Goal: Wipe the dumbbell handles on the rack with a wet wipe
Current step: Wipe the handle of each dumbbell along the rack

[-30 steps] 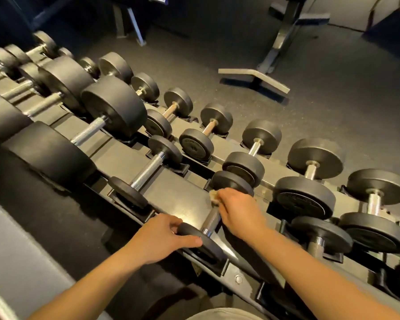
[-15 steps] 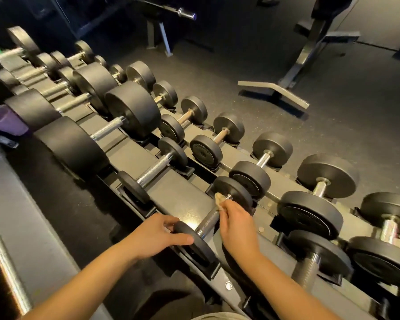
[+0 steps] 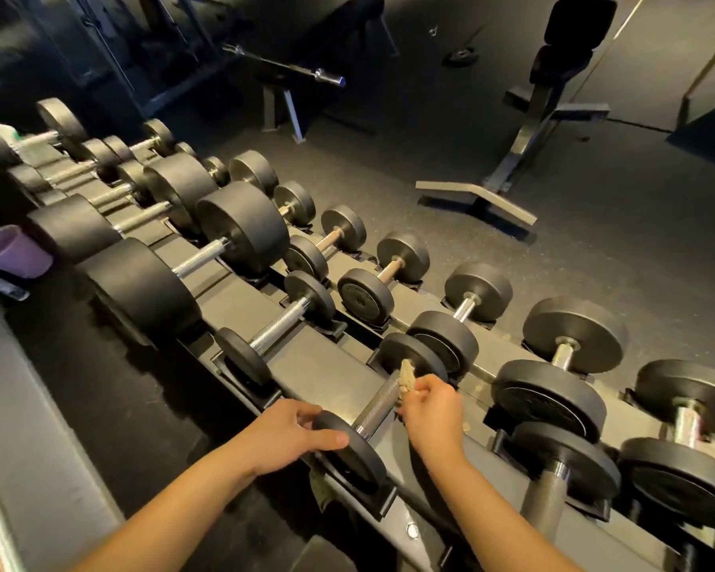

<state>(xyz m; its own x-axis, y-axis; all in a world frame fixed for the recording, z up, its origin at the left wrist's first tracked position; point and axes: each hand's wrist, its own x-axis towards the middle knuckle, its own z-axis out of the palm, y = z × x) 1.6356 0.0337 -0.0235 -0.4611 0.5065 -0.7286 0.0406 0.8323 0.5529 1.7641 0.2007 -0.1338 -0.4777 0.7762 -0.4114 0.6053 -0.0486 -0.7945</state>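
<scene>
A small black dumbbell lies on the near tier of the rack, its knurled steel handle bare along most of its length. My left hand grips the dumbbell's near end plate, thumb lying across its face. My right hand pinches a crumpled pale wet wipe beside the handle's far end, close to the far plate. I cannot tell if the wipe touches the handle.
Several more dumbbells fill both tiers to the left and right, heavier ones at the left. A purple cup sits at the left edge. Beyond the rack, a bench frame and a barbell stand on the dark floor.
My right hand came off the handle, where it was wrapped round it with the wipe, and now holds the wipe up at the far end. The view tilted up. My left hand stayed on the plate.
</scene>
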